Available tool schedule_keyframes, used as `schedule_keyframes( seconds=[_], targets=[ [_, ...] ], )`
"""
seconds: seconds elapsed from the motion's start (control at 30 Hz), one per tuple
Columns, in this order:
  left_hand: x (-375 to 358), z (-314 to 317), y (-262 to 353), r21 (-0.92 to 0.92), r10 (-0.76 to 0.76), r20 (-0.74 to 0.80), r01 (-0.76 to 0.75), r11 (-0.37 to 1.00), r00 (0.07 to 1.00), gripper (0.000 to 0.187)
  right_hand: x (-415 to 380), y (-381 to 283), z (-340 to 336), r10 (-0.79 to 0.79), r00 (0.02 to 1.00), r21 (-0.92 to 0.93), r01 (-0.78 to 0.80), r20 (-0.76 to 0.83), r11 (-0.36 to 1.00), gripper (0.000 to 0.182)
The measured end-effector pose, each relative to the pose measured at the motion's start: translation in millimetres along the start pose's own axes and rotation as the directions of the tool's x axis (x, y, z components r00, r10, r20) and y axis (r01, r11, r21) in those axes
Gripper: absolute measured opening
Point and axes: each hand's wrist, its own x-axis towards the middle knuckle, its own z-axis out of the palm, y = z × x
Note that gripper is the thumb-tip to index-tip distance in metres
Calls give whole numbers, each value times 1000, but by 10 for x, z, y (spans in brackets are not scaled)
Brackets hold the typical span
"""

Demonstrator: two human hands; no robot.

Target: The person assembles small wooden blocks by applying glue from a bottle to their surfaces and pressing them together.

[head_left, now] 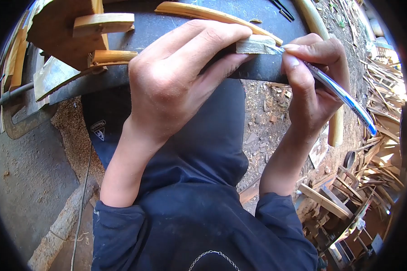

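Note:
My left hand [172, 74] pinches a small pale wooden block [255, 45] between thumb and fingertips above the dark work surface. In my right hand [319, 74] is a slim blue-and-white pen [343, 95], gripped near its front end. The pen's tip meets or nearly meets the right end of the block; the exact contact is too small to tell. Just behind the block lies a long curved wooden strip [212, 12], partly hidden by my left hand.
A brown wooden assembly [61, 31] with jutting pieces stands at the left, beside a metal clamp with a threaded rod [13, 97]. Thin black rods [282, 10] lie at the back. A round wooden pole [312, 20] runs along the right. Wood scraps [334, 198] cover the ground.

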Motion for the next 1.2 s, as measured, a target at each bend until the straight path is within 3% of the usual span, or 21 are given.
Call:
schedule_keyframes(
  seconds=[1.2],
  targets=[
    [1,3,-11,-4,17,-4,-17,1000,1000,38,6,-22,6,16,1000,-21,-16,-12,1000,10]
  ],
)
